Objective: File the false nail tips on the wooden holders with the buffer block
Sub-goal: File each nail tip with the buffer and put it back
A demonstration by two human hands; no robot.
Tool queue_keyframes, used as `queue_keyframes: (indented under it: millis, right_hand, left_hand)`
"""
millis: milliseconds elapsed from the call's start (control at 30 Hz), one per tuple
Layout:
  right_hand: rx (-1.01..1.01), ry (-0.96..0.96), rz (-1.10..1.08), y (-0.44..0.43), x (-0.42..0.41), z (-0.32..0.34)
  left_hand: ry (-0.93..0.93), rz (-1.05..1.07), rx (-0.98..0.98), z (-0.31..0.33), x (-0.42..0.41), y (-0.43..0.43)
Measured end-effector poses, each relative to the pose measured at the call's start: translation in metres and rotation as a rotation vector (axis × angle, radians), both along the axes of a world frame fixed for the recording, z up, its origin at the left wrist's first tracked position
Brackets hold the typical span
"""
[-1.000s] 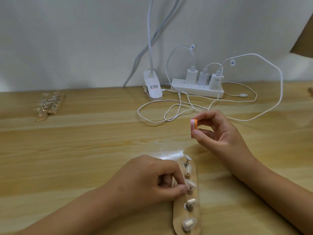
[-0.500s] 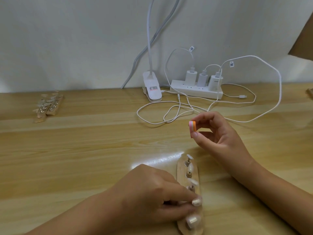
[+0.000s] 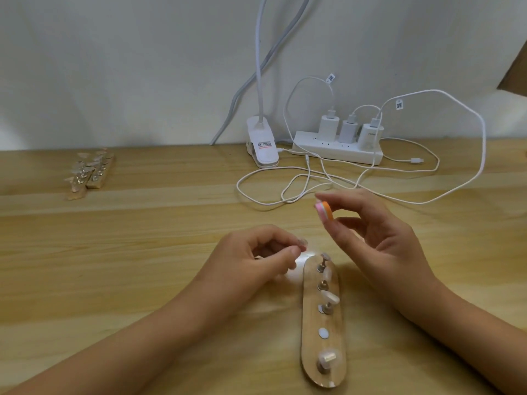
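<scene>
A long wooden holder [image 3: 310, 349] lies on the table near me, with several small metal pegs carrying pale nail tips; one spot [image 3: 323, 333] shows only a bare white disc. My left hand [image 3: 256, 260], just left of the holder's far end, pinches a nail tip on its peg [image 3: 301, 243] between thumb and forefinger. My right hand [image 3: 382, 243] hovers above the holder's far end and pinches a small pink, white and orange buffer block [image 3: 323, 210] at its fingertips.
Two more wooden holders with nail tips [image 3: 88, 173] lie at the far left. A white clip lamp base [image 3: 262, 146], a power strip [image 3: 339, 151] with three chargers and looping white cables [image 3: 308, 183] sit at the back against the wall.
My left hand has lifted a nail tip with its peg off the holder and moved up and left, leaving a bare disc. My right hand with the buffer block stayed about where it was.
</scene>
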State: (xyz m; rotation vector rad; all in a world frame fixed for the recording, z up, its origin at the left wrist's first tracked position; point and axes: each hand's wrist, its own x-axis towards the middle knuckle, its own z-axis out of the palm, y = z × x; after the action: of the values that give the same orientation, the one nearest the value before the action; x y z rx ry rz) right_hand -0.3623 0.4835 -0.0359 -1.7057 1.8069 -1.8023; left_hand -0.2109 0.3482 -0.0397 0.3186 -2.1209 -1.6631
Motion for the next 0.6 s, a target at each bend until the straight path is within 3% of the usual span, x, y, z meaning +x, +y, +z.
queue_keyframes:
  millis: [233, 467, 600]
  right_hand:
    - [0.061, 0.464, 0.05, 0.001, 0.0, -0.0068]
    - [0.028, 0.54, 0.05, -0.0011, 0.0015, -0.009]
    - [0.04, 0.449, 0.018, -0.0018, -0.0002, -0.0076]
  left_hand:
    - [-0.002, 0.016, -0.006, 0.0005, -0.002, -0.001]
    - [-0.01, 0.0, -0.035, 0.0009, -0.0031, -0.0004]
    - [-0.005, -0.012, -0.029, 0.0008, -0.0028, -0.0002]
